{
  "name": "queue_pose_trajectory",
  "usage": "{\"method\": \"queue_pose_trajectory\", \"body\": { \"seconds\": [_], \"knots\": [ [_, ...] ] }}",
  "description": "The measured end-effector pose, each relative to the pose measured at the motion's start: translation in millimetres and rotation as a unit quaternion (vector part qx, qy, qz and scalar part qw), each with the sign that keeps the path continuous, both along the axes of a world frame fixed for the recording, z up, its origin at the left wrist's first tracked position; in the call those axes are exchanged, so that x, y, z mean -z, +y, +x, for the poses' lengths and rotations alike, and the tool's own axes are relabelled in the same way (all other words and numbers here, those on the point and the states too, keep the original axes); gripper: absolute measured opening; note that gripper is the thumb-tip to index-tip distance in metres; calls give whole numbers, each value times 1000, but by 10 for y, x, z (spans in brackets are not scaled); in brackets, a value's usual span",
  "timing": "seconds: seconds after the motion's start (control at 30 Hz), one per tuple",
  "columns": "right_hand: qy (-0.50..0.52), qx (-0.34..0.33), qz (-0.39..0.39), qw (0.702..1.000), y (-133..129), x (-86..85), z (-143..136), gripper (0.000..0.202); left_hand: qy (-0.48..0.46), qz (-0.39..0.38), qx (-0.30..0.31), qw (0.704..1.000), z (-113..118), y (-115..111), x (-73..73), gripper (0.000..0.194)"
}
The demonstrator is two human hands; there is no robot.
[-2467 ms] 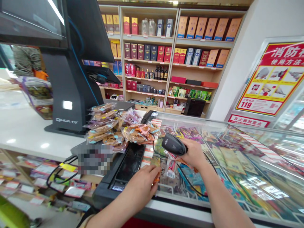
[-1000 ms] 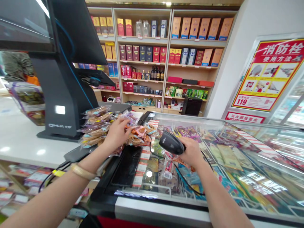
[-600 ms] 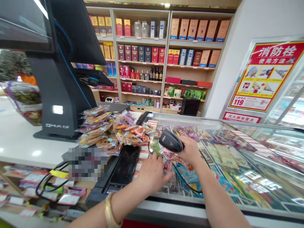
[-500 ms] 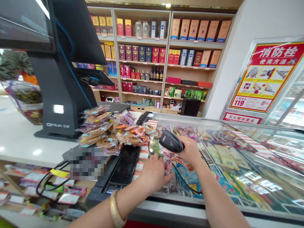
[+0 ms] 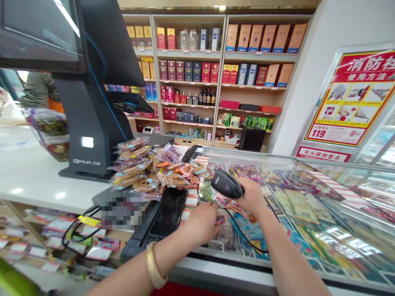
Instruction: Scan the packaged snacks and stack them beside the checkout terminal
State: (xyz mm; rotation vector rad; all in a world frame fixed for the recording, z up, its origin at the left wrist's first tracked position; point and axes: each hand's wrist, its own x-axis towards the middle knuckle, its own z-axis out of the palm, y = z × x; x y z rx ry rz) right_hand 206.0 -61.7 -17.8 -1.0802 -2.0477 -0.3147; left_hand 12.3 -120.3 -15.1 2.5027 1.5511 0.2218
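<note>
My right hand (image 5: 251, 196) is wrapped around the grip of a black handheld barcode scanner (image 5: 226, 183), its head pointing left. Under the scanner, a clear snack packet with red print (image 5: 226, 200) lies over the glass top; part of it is hidden by the scanner and my right hand. My left hand (image 5: 202, 222), with a gold bangle (image 5: 155, 265) at the wrist, has its fingers drawn together at the packet's left edge. Its fingertips are partly hidden. A black phone (image 5: 169, 211) lies left of this hand. Beyond the phone is a pile of bagged snacks (image 5: 135, 166).
A black checkout terminal (image 5: 95, 123) stands on the white counter (image 5: 31, 176). The glass-topped display case (image 5: 296, 164) holds packaged goods. The scanner's cable (image 5: 243, 234) loops over the glass. Shelves of boxes (image 5: 191, 57) line the back; a person's sleeve (image 5: 38, 90) shows far left.
My left hand's fingers, spread on the glass before, have drawn together at the packet's edge. The scanner stays over the packet. The whole view has shifted slightly.
</note>
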Motion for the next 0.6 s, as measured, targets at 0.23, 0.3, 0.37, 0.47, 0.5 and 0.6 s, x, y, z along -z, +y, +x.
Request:
{"method": "queue_pose_trajectory", "body": {
  "seconds": [0.23, 0.3, 0.37, 0.47, 0.5, 0.6],
  "knots": [
    [25, -7, 5, 1000, -7, -6, 2, 27, -288, -43, -37, 956, -288, 162, 53, 17],
    [45, -11, 4, 999, -15, -17, -3, 30, -468, -70, -82, 877, -394, 240, 22, 20],
    [55, -20, 0, 998, -20, -22, -11, 29, -615, -122, -131, 768, -473, 304, -34, 24],
    [47, -40, -11, 998, -25, -15, -36, 21, -736, -172, -170, 633, -536, 357, -123, 22],
    [39, -47, -19, 998, -27, -8, -48, 21, -754, -169, -174, 611, -543, 366, -143, 23],
    [19, -63, -42, 997, -44, 9, -91, 25, -777, -146, -170, 588, -534, 375, -169, 25]
  ]
}}
